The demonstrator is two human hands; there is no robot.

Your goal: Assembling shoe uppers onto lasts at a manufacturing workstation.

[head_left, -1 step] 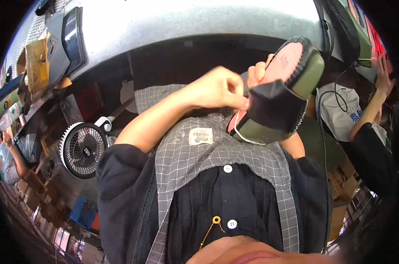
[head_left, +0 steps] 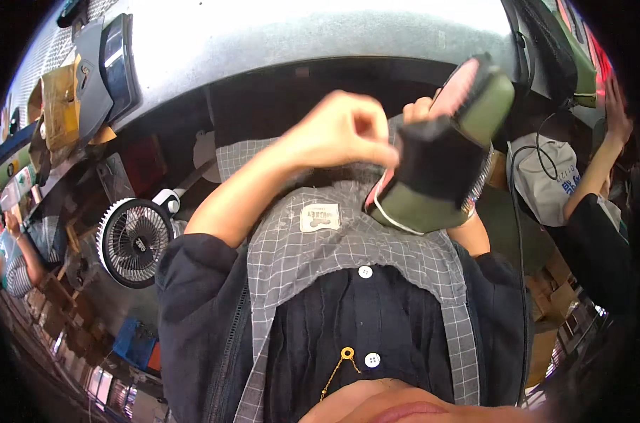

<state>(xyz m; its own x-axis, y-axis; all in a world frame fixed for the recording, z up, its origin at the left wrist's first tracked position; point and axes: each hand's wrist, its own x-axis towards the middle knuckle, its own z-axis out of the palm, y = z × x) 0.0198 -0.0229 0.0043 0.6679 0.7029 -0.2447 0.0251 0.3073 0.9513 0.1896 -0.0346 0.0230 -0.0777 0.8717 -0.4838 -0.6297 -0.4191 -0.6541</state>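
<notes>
Held up over the grey checked apron (head_left: 348, 247), the left hand (head_left: 341, 130) pinches shut on the black fabric band (head_left: 433, 169) while the right hand (head_left: 418, 109) grips the olive-green, pink-faced pad (head_left: 475, 113), steadying it.

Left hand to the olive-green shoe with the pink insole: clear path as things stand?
Probably yes. The left hand is curled right beside the olive-green shoe with the pink insole, fingertips near its black collar, nothing between them. The right hand grips it from behind.
</notes>
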